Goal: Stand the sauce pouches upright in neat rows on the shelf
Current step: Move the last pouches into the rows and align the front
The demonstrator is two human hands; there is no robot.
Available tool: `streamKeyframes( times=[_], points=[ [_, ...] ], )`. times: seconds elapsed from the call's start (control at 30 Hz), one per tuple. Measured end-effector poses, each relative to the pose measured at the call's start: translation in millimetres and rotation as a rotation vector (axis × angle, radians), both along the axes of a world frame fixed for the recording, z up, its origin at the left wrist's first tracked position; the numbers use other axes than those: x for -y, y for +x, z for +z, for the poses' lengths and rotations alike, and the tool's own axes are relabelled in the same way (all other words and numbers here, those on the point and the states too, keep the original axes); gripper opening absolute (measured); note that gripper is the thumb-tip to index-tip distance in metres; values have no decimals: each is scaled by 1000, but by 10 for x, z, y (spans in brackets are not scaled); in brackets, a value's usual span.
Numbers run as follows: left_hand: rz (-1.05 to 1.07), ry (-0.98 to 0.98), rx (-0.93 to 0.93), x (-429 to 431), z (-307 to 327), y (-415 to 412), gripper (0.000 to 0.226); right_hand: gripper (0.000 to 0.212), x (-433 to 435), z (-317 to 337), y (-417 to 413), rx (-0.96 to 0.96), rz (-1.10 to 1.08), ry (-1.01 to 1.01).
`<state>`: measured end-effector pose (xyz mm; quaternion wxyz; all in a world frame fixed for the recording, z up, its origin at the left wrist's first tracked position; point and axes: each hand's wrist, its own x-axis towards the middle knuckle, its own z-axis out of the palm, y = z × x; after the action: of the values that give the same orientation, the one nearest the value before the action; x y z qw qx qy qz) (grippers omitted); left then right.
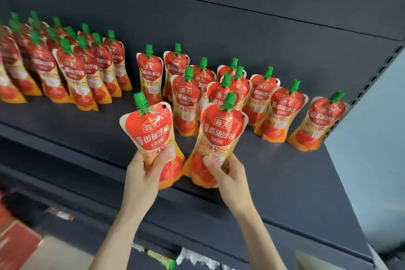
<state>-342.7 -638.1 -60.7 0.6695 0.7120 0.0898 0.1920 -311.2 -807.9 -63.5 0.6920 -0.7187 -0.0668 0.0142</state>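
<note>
While rows [72, 66] stand behind, left hand [140, 178] grips left pouch [153, 129], right hand [230, 174] right pouch [221, 133], perhaps touching shelf [285, 182].

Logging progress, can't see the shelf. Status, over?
Left hand grips left pouch, right hand grips right pouch, both upright at shelf front. Neat rows stand far left. Loose cluster just behind crowds the way.

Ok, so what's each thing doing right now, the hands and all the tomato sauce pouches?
Left pouch, held cap-up, tipped left.
Right pouch, held cap-up, tipped slightly right.
Left hand, gripping the left pouch's lower half.
Right hand, gripping the right pouch's lower half.
Left rows of pouches, standing, packed tight.
Right group of pouches, standing, loosely scattered.
</note>
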Motion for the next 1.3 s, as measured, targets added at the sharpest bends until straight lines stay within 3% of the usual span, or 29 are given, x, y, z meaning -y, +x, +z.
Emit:
streamKeyframes(
  times=[0.2, 0.5, 0.83, 1.3],
  points=[
    [188, 20, 8, -219, 8, -658, 29, 30, -303, 128, -310, -59, 193, 178],
    [410, -36, -12, -1242, -92, -1287, 15, 22, -1557, 24, -680, -100, 399, 124],
    [244, 82, -46, -2885, -121, -1345, 23, 22, -3060, -72, -887, -62, 218, 129],
    [-63, 110, 66, -3957, 91, 210, 20, 16, -3952, 157, 101, 108, -139, 85]
  ],
)
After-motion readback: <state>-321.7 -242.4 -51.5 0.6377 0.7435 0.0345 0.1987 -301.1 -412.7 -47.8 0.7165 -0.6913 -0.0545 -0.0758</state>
